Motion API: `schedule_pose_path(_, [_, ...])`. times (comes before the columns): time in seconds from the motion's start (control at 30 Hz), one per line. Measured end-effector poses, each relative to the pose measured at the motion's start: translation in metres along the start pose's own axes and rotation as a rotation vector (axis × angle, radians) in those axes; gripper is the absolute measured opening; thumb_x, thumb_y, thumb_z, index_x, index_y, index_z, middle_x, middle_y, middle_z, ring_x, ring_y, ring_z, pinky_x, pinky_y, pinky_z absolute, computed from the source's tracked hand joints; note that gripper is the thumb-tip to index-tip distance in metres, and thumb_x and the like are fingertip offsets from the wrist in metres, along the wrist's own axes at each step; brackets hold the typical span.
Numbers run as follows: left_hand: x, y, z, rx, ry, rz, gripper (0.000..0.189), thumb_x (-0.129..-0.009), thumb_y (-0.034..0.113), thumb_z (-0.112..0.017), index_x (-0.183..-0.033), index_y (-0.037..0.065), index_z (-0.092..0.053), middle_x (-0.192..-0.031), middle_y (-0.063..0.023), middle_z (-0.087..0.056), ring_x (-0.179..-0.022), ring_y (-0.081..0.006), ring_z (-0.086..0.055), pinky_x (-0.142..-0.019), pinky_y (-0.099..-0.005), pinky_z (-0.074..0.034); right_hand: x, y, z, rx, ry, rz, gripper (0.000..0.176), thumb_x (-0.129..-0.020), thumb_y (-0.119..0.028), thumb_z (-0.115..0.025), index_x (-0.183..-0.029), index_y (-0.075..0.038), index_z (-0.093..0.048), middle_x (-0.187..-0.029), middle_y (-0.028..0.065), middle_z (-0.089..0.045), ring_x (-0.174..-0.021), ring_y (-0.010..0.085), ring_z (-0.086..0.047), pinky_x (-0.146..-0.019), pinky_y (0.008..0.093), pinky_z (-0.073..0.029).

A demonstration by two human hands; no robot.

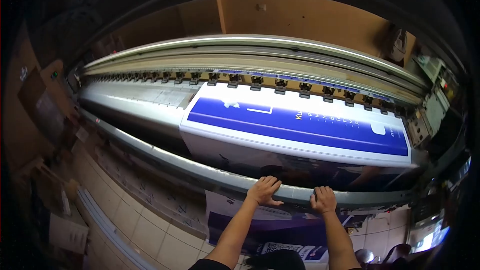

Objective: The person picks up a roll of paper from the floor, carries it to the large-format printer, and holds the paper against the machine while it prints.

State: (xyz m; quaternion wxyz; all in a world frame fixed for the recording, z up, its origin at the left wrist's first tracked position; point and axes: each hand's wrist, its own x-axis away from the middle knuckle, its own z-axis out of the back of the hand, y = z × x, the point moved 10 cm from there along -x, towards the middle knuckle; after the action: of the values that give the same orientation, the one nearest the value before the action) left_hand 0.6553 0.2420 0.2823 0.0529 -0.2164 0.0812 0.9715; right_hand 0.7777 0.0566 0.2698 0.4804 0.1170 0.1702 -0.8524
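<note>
Front rail [200, 174]: grey metal bar along the near edge of the wide printer, running from far left to lower right. Both hands are on it, right of centre.
Left hand [263, 190]: palm down, fingers spread flat across the rail's top, nothing clasped. It looks like a leaning or steadying rest rather than a grip.
Right hand [323, 199]: just beside the left, not touching it. The fingers are bent over the rail's crown, but whether they clamp it or only rest there cannot be told.
Printed sheet [300, 125]: blue field with white border and pale lettering, lying flat on the bed behind the rail. Its glossy front drops down towards the rail, directly beyond both hands.
Pinch rollers [280, 85]: a dark row along the sheet's far edge, apparently pressing it flat to the bed.
Hanging print [260, 225]: more blue-and-white material below the rail, between the forearms, hanging loose towards the floor.
Bare bed [135, 95]: the uncovered left stretch, since the sheet takes up only the right part.
Tiled floor [150, 230]: pale tiles at lower left.
Cardboard [65, 230]: boxes at the far left edge, well apart from the hands.
</note>
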Motion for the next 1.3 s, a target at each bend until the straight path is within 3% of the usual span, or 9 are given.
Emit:
schedule_pose_path(0.17, [-0.003, 0.003, 0.002, -0.003, 0.006, -0.019, 0.084, -0.069, 0.072, -0.075, -0.118, 0.004, -0.062, -0.112, -0.0133, -0.06, -0.108, -0.0301, -0.058, -0.092, -0.0418, -0.047, 0.003, 0.004, -0.001, -0.009, 0.053, -0.004, 0.03, -0.08, -0.03, -0.062, -0.097, -0.006, -0.065, -0.09, 0.0131, -0.06, -0.09, 0.0324, -0.057, -0.085, 0.0455, -0.048])
schedule_pose_path(0.47, [-0.002, 0.002, -0.003, -0.039, -0.018, 0.0, 0.088, -0.067, 0.076, -0.075, -0.121, 0.007, -0.063, -0.114, -0.0119, -0.061, -0.108, -0.0297, -0.059, -0.094, -0.041, -0.045, 0.006, 0.006, 0.0, -0.01, 0.079, -0.005, 0.033, -0.083, -0.032, -0.061, -0.1, -0.004, -0.067, -0.092, 0.0144, -0.063, -0.092, 0.0327, -0.06, -0.089, 0.0453, -0.049])
schedule_pose_path(0.6, [-0.003, 0.001, -0.007, -0.048, -0.093, 0.016, 0.088, -0.067, 0.075, -0.075, -0.122, 0.008, -0.063, -0.115, -0.0129, -0.061, -0.108, -0.0299, -0.059, -0.093, -0.0416, -0.046, 0.004, 0.004, 0.002, -0.005, 0.066, -0.017, 0.031, -0.082, -0.031, -0.062, -0.097, -0.005, -0.068, -0.091, 0.0138, -0.063, -0.092, 0.0325, -0.06, -0.089, 0.0443, -0.05])
schedule_pose_path(0.83, [-0.002, 0.002, -0.006, -0.042, -0.056, -0.01, 0.085, -0.068, 0.072, -0.076, -0.123, 0.007, -0.064, -0.111, -0.0135, -0.059, -0.102, -0.0286, -0.058, -0.09, -0.0411, -0.046, 0.004, -0.002, 0.012, -0.006, 0.143, 0.024, 0.027, -0.081, -0.029, -0.064, -0.093, -0.005, -0.067, -0.087, 0.013, -0.061, -0.087, 0.0316, -0.059, -0.085, 0.0434, -0.05])
schedule_pose_path(0.97, [-0.001, 0.003, 0.003, -0.025, -0.003, -0.007, 0.081, -0.069, 0.071, -0.075, -0.12, 0.009, -0.063, -0.108, -0.0123, -0.059, -0.096, -0.0289, -0.059, -0.087, -0.041, -0.046, 0.001, -0.006, 0.012, 0.027, 0.103, 0.043, 0.025, -0.081, -0.029, -0.064, -0.09, -0.006, -0.065, -0.083, 0.0122, -0.059, -0.083, 0.0309, -0.057, -0.078, 0.0435, -0.048])
schedule_pose_path(1.3, [-0.002, -0.001, 0.0, -0.006, 0.0, -0.007, 0.079, -0.069, 0.073, -0.075, -0.116, 0.011, -0.064, -0.106, -0.0113, -0.058, -0.096, -0.0284, -0.059, -0.088, -0.0407, -0.046, -0.003, -0.003, 0.007, 0.009, 0.051, 0.034, 0.028, -0.082, -0.03, -0.063, -0.097, -0.006, -0.065, -0.088, 0.0117, -0.06, -0.088, 0.0311, -0.058, -0.082, 0.0435, -0.048])
